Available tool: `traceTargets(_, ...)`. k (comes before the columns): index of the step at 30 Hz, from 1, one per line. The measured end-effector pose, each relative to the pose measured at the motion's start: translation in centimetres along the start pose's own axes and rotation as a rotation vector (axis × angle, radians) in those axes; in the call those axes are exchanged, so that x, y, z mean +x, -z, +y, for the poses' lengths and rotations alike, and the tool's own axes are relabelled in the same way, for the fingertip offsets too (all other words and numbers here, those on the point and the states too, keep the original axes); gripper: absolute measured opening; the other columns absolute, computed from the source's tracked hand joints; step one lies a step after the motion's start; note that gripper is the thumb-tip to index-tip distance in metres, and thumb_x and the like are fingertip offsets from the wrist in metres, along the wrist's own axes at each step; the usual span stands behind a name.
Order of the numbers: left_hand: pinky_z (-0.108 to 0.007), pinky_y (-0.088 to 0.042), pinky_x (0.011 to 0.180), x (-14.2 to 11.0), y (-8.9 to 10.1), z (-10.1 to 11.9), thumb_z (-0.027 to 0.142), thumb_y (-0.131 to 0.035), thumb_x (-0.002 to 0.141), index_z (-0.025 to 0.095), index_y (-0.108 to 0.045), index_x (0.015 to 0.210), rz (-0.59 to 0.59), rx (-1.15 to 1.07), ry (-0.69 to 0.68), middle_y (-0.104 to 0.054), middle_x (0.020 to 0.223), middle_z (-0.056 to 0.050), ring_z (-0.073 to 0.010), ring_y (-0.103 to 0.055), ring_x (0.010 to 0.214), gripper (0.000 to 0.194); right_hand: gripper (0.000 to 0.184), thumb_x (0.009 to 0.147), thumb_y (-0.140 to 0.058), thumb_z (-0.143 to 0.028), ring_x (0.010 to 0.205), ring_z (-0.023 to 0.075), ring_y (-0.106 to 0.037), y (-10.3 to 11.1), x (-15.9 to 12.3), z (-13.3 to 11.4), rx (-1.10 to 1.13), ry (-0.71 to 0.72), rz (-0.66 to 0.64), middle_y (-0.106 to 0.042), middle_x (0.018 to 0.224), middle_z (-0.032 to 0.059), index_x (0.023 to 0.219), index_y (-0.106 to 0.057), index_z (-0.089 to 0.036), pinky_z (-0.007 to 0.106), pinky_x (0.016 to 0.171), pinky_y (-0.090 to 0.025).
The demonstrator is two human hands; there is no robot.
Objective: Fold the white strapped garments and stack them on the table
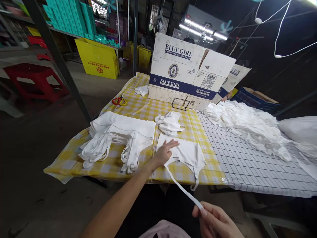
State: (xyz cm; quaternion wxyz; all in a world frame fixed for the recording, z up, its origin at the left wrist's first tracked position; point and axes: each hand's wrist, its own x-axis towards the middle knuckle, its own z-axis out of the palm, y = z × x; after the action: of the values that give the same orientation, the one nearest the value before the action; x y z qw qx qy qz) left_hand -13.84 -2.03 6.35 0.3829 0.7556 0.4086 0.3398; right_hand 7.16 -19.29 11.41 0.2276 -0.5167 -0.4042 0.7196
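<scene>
A small white cloth bag point(185, 152) lies flat on the yellow checked tablecloth point(146, 109) near the table's front edge. My left hand point(164, 152) rests flat on its left part, fingers stretched out. One long white strap point(180, 186) runs from the bag off the table edge toward me. My right hand point(216, 221), low in the view, pinches the end of that strap and holds it taut. A second strap point(196, 180) hangs loose over the edge.
A stack of folded white bags with straps point(119, 137) lies to the left, a crumpled white piece point(169, 122) behind. Red-and-yellow scissors point(119, 100), a Blue Girl cardboard box point(183, 74), a heap of white fabric point(247, 125) on the grid-patterned cloth point(247, 165), red stool point(34, 81).
</scene>
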Motion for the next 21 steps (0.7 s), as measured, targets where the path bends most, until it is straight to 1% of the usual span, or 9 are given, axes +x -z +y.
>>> traceTargets(2,-0.032,-0.026,0.107,-2.6,0.3,3.1,0.003,-0.032,0.071,0.027,-0.05,0.124,-0.175,-0.276,-0.095,-0.049,0.131,0.004,-0.0135,-0.041,0.124,0.061,0.04,0.079,-0.053,-0.053,0.032,0.0046,-0.033,-0.5,0.9,-1.5,0.082,0.049,0.022,-0.039,0.036,-0.0064,0.085,-0.059,-0.014,0.018,0.039,-0.026)
traceTargets(4,-0.031,-0.033,0.102,-4.9,0.4,5.7,0.004,-0.037,0.071,0.028,-0.051,0.124,-0.352,-0.41,-0.111,-0.053,0.127,0.004,-0.0156,-0.046,0.119,0.06,0.036,0.081,-0.054,-0.048,0.031,0.0053,-0.036,-0.8,1.9,-2.8,0.128,0.047,0.022,-0.041,0.037,-0.0062,0.087,-0.059,-0.013,0.018,0.037,-0.027)
traceTargets(6,-0.029,-0.04,0.095,-6.6,0.0,7.2,0.009,-0.044,0.073,0.028,-0.05,0.125,-0.403,-0.436,-0.073,-0.059,0.12,0.001,-0.0175,-0.053,0.11,0.056,0.034,0.08,-0.056,-0.046,0.03,0.006,-0.038,-0.8,2.8,-3.9,0.138,0.001,-0.016,-0.043,0.038,-0.0059,0.087,-0.059,-0.013,0.017,0.035,-0.026)
traceTargets(8,-0.026,-0.045,0.082,-7.3,-0.7,7.5,0.015,-0.046,0.078,0.026,-0.05,0.126,-0.351,-0.407,-0.014,-0.066,0.104,-0.001,-0.0161,-0.061,0.091,0.05,0.033,0.08,-0.055,-0.045,0.03,0.0064,-0.038,-0.4,3.6,-4.6,0.143,-0.053,-0.044,-0.043,0.039,-0.006,0.085,-0.059,-0.012,0.017,0.032,-0.025)
traceTargets(10,-0.023,-0.045,0.073,-7.3,-1.4,7.1,0.019,-0.041,0.083,0.025,-0.052,0.123,-0.247,-0.377,0.037,-0.068,0.092,-0.002,-0.0136,-0.06,0.077,0.042,0.032,0.082,-0.053,-0.044,0.032,0.0067,-0.04,0.3,4.3,-5.1,0.154,-0.068,-0.037,-0.043,0.042,-0.0058,0.084,-0.059,-0.013,0.017,0.032,-0.026)
traceTargets(14,-0.022,-0.041,0.067,-6.8,-2.2,5.4,0.028,-0.037,0.087,0.021,-0.063,0.104,-0.081,-0.304,0.125,-0.065,0.079,-0.001,-0.013,-0.055,0.069,0.032,0.026,0.083,-0.055,-0.038,0.044,0.0086,-0.049,1.4,5.6,-5.4,0.231,-0.008,0.055,-0.051,0.055,-0.0021,0.092,-0.059,-0.014,0.017,0.037,-0.033)
traceTargets(16,-0.021,-0.037,0.06,-6.7,-2.5,4.7,0.033,-0.038,0.087,0.018,-0.066,0.09,-0.071,-0.266,0.165,-0.059,0.066,0.001,-0.0114,-0.049,0.06,0.032,0.026,0.081,-0.058,-0.034,0.054,0.0099,-0.054,1.8,6.3,-5.4,0.27,0.015,0.084,-0.058,0.067,0.0014,0.099,-0.058,-0.015,0.018,0.044,-0.038)
traceTargets(18,-0.02,-0.032,0.055,-6.6,-2.9,4.3,0.038,-0.038,0.088,0.016,-0.066,0.079,-0.082,-0.237,0.193,-0.052,0.058,0.003,-0.0098,-0.043,0.054,0.037,0.026,0.079,-0.062,-0.03,0.06,0.0101,-0.056,2.0,7.1,-5.3,0.296,0.036,0.097,-0.061,0.078,0.004,0.1,-0.058,-0.015,0.018,0.049,-0.041)
traceTargets(21,-0.021,-0.028,0.053,-6.6,-3.7,3.9,0.043,-0.035,0.089,0.016,-0.066,0.074,-0.094,-0.18,0.218,-0.049,0.055,0.003,-0.0094,-0.04,0.051,0.043,0.026,0.074,-0.068,-0.028,0.061,0.0085,-0.054,2.3,8.4,-5.1,0.338,0.073,0.139,-0.062,0.084,0.004,0.095,-0.061,-0.015,0.018,0.052,-0.042)
